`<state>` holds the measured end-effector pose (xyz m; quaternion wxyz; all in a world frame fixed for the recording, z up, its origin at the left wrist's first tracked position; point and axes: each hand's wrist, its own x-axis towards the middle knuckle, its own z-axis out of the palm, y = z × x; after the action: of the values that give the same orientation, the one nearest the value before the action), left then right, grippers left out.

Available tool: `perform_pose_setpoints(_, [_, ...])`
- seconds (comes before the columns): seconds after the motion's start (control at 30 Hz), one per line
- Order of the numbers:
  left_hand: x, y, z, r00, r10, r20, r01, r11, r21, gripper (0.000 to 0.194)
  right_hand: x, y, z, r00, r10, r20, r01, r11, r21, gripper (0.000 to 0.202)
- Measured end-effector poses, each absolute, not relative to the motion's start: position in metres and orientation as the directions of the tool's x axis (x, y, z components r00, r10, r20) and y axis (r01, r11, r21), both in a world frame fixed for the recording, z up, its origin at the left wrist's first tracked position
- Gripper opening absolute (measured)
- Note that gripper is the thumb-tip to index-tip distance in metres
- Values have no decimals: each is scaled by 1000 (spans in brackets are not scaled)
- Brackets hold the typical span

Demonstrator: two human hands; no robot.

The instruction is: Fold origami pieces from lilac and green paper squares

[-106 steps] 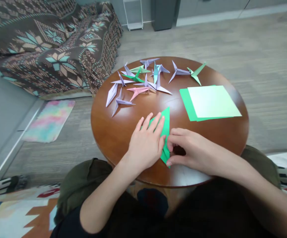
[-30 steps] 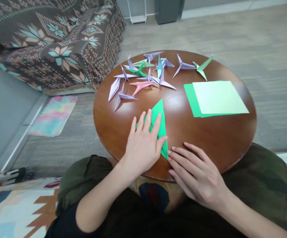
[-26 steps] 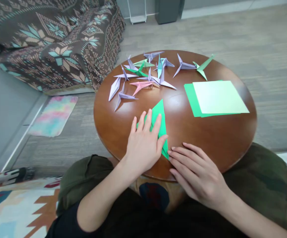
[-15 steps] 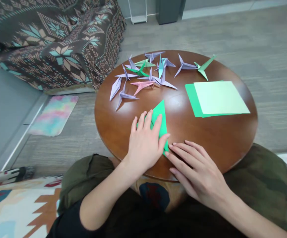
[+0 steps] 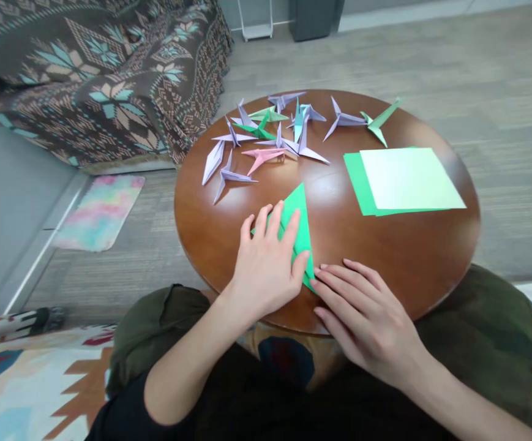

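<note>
Step in hand: by the look of it, creasing 1 fold in the green folded paper
Next move's demand: probably steady pressure, with the paper's edges and lower tip lined up
Green folded paper: 1, flat on the tabletop near its close edge, partly under the left hand
Left hand: fingers spread, laid over the paper
Right hand: fingers extended and near one another, thumb lower, fingertips at the paper's lower tip; no clear pinch
Purple winged pieces: about 8, some overlapping, so the count is uncertain
Purple narrow piece: 1, lying at the left of the group, without spread wings
Light green winged pieces: 2, 1 among the group and 1 at its right end
Dark green winged piece: 1, among the purple ones
Teal piece: 1, in front of a purple one
Pink winged piece: 1, at the near side of the group
Pale sheet: 1, on top of the green paper
Green sheets: at least 1, under the pale sheet; exact number hidden
</note>
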<state>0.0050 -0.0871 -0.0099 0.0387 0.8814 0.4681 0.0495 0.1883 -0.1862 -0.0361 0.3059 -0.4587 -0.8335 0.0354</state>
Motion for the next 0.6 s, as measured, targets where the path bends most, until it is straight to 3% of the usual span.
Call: perform_pose_setpoints(0.6, [8, -88, -14, 565, 823, 50, 819, -567, 85, 65, 192, -187, -39, -353, 780, 517, 705, 585, -402, 27])
